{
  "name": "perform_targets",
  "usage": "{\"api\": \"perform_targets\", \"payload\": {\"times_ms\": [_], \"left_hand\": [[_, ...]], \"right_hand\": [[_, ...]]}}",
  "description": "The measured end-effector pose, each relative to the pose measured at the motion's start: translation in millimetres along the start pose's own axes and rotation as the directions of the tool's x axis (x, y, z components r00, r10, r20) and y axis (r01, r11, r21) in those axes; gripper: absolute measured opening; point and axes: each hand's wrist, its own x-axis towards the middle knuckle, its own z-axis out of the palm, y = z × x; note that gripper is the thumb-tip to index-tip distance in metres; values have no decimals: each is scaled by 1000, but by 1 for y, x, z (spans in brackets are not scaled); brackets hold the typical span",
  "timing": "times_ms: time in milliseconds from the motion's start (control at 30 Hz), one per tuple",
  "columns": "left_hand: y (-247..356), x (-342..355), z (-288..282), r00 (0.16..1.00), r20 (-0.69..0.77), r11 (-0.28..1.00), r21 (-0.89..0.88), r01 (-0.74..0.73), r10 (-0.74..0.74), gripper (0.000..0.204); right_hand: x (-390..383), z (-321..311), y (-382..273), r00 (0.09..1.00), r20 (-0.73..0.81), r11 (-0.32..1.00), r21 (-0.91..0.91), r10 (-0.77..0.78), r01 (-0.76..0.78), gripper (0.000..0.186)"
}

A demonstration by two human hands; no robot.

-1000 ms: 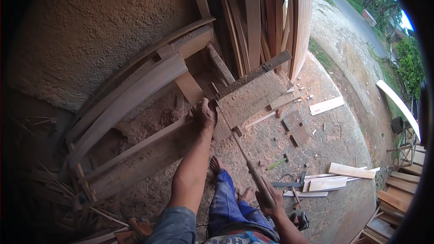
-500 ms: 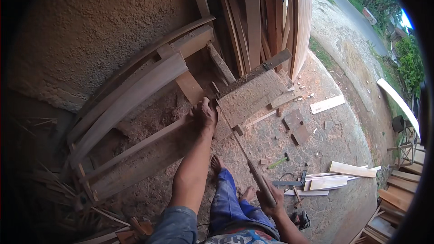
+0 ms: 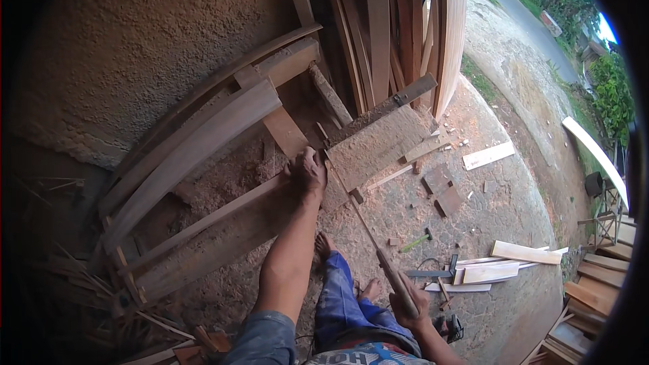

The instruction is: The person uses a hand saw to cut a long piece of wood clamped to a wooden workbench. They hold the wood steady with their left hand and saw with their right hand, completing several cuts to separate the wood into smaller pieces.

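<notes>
saw [image 3: 390, 270], just one, gripped in right hand [image 3: 412, 305]; left hand [image 3: 309, 172] curls on one board [image 3: 334, 193], grip unclear.

There are one left hand [image 3: 308, 170], one right hand [image 3: 410, 304], one saw [image 3: 392, 273], two bare feet [image 3: 370, 290] and one hammer [image 3: 415, 240].

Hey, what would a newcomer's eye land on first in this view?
Probably the handsaw in the right hand's grip, low and right of centre, angled up toward the sawdust-strewn workbench by the left hand. Next, perhaps, the tall boards standing at top centre, then the green-handled hammer on the floor, right of the handsaw.
</notes>
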Motion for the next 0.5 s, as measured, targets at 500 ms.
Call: {"api": "perform_targets", "payload": {"times_ms": [500], "left_hand": [[-8,1,3,999,-47,999,28,22,-21,26]], "right_hand": [[0,-8,-2,998,59,999,35,32,-34,64]]}}
